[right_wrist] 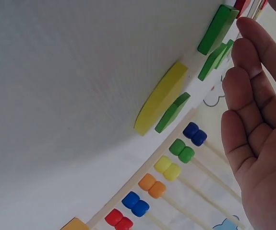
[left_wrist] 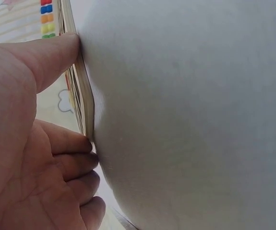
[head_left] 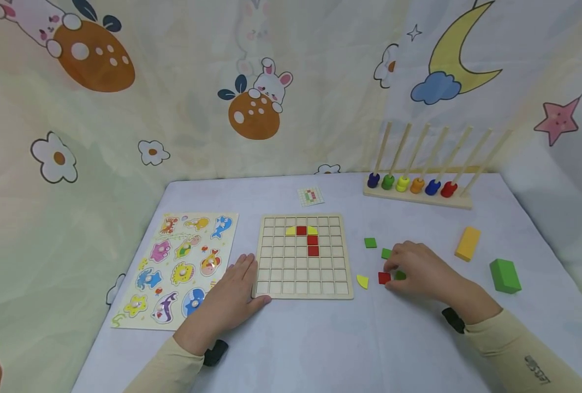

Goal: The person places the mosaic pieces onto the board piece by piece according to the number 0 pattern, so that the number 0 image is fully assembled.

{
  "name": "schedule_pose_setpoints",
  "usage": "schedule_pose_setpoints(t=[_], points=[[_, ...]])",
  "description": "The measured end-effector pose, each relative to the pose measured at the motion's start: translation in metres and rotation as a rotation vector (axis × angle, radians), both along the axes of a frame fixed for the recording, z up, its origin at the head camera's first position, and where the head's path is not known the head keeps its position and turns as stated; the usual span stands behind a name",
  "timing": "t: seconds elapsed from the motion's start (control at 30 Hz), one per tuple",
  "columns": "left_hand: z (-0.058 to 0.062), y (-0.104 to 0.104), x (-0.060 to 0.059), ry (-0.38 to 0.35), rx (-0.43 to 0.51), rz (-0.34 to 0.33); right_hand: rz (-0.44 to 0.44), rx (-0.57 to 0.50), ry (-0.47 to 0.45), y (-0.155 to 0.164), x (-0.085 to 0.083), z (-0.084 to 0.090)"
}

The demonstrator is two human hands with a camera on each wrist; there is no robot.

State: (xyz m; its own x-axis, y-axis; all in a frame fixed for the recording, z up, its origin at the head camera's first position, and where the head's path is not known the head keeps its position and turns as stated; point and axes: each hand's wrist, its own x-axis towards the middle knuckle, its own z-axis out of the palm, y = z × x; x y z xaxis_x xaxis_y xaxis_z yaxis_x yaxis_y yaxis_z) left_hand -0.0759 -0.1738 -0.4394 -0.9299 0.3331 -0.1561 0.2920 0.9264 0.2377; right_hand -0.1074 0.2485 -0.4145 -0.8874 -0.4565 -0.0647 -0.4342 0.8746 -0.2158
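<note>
A wooden grid board (head_left: pixel 276 273) lies mid-table with three red squares (head_left: pixel 313 240) and two yellow quarter-rounds (head_left: pixel 291 231) set in its upper rows. My left hand (head_left: pixel 234 289) lies flat beside the board's near-left corner; its thumb (left_wrist: pixel 46 57) and fingers touch the board's edge (left_wrist: pixel 86 96). My right hand (head_left: pixel 414 270) hovers over loose tiles right of the board, fingers relaxed and holding nothing, its fingertips (right_wrist: pixel 246 52) by a red square (head_left: pixel 384 278). Green squares (head_left: pixel 370 242) (right_wrist: pixel 172 112) and a yellow quarter-round (head_left: pixel 363 281) (right_wrist: pixel 164 96) lie around it.
An animal peg puzzle (head_left: pixel 178 267) lies left of the board. A small pattern card (head_left: pixel 310 195) sits behind it. A wooden rod rack with coloured beads (head_left: pixel 419 188) stands at the back right. A yellow block (head_left: pixel 468 244) and a green block (head_left: pixel 505 275) rest at the right.
</note>
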Motion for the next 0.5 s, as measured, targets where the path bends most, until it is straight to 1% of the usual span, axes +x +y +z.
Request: schedule_pose_setpoints(t=[0.23,0.5], points=[[-0.0022,-0.0007,-0.0004,0.003,-0.005,0.000,0.015,-0.017,0.016,0.0001,-0.0007,-0.0043],[-0.0034,-0.0012,-0.0010,0.005,-0.006,-0.002,0.003,-0.002,0.027,-0.0017,-0.0008,-0.0081]])
